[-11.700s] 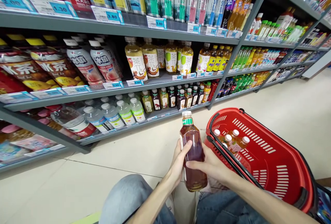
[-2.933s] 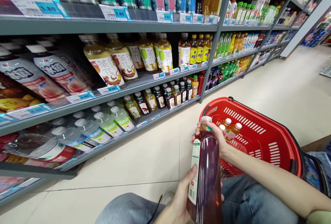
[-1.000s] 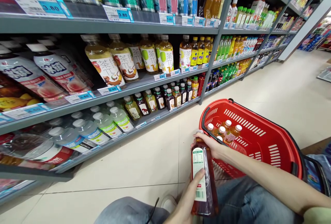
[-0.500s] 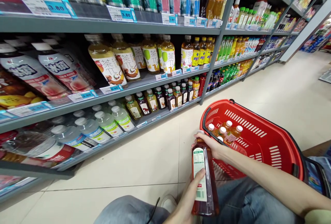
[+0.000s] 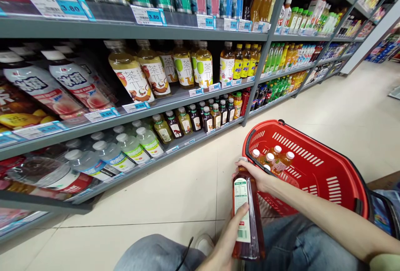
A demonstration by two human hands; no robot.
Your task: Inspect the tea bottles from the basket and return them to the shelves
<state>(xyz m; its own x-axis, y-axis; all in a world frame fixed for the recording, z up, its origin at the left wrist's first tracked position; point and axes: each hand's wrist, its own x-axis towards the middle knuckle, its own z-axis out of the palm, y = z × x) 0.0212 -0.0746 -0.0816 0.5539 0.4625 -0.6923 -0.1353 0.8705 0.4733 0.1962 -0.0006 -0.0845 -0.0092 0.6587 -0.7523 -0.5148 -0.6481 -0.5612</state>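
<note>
A large bottle of dark reddish-brown drink (image 5: 254, 221) is held in front of my knees, its green-and-white back label with a barcode facing me. My left hand (image 5: 229, 235) wraps round its lower body, the thumb lying on the label. At the neck, just below the pale cap, my right hand (image 5: 251, 173) is closed on the bottle, with some fingers hidden behind it. Right behind that hand stands a red shopping basket (image 5: 312, 137). Several small bottles with white caps (image 5: 278, 160) are inside it, at its left end.
A grey shelf unit (image 5: 187, 33) runs along the left into the distance, stocked with drinks. Dark juice bottles (image 5: 208, 120) line its bottom tier, with tea bottles (image 5: 184, 64) above them. Pale floor tiles (image 5: 156, 196) lie between shelf and basket.
Both hands keep the same hold on the bottle. Only the view has shifted very slightly.
</note>
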